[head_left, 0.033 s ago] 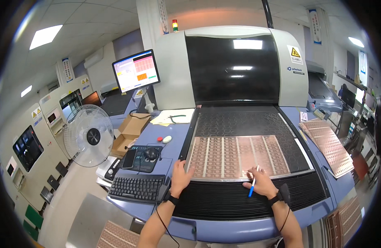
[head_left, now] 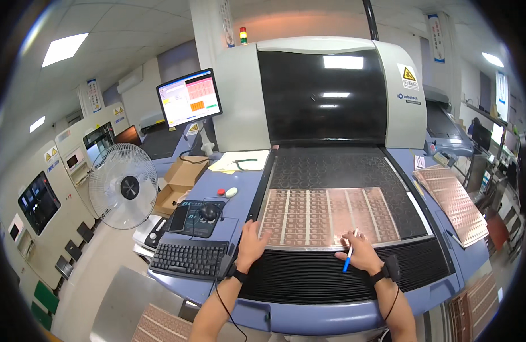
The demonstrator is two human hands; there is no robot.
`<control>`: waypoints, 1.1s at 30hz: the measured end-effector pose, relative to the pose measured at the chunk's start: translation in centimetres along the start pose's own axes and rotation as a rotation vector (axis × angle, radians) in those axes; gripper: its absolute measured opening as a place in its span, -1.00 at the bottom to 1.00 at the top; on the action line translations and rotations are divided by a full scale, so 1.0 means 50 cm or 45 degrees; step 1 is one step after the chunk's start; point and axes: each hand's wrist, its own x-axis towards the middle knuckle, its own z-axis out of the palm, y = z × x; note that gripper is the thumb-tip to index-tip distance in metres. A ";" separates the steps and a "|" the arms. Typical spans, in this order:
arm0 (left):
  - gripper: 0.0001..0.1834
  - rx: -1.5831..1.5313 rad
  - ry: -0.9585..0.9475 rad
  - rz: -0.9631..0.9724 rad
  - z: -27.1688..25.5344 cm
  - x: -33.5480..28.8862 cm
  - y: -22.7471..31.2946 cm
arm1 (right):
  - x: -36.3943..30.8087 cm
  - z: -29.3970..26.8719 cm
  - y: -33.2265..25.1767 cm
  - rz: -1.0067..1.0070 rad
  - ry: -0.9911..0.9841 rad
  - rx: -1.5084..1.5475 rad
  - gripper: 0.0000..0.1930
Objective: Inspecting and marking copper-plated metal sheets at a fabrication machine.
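A copper-coloured circuit board panel (head_left: 308,215) with rows of printed patterns lies flat on the black bed (head_left: 331,168) of a large inspection machine. My left hand (head_left: 251,244) rests at the panel's near left corner, fingers stretched out and apart, holding nothing. Near the panel's front edge, my right hand (head_left: 362,253) grips a white marker pen (head_left: 347,261) with a blue end, which points down toward me. The fingertips of that hand lie over the panel's lower edge; whether they press on it I cannot tell. Black bands circle both wrists.
Left of the bed are a keyboard (head_left: 189,257), a mouse (head_left: 208,211), a phone (head_left: 179,219), an open cardboard box (head_left: 177,181) and pliers (head_left: 244,164) on paper. A monitor (head_left: 190,98) and a fan (head_left: 123,186) stand beyond. More panels (head_left: 454,202) lie at right.
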 end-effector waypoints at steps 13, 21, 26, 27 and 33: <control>-0.50 -0.478 -0.191 -0.209 -0.031 0.027 -0.019 | 0.003 0.011 -0.001 -0.015 -0.077 0.021 -0.50; -0.50 0.160 -0.204 0.087 -0.016 -0.038 0.071 | 0.008 -0.012 -0.011 -0.026 -0.187 0.019 -0.52; -0.52 -0.103 -0.013 0.054 -0.070 -0.042 0.122 | 0.024 -0.037 -0.085 0.336 -0.381 0.126 -0.50; -0.52 -0.227 0.108 0.160 -0.072 -0.028 0.121 | 0.030 -0.024 -0.082 0.373 -0.390 0.102 -0.50; -0.48 -0.690 0.137 0.236 -0.119 -0.054 0.184 | 0.010 -0.007 -0.015 0.263 0.122 -0.089 -0.54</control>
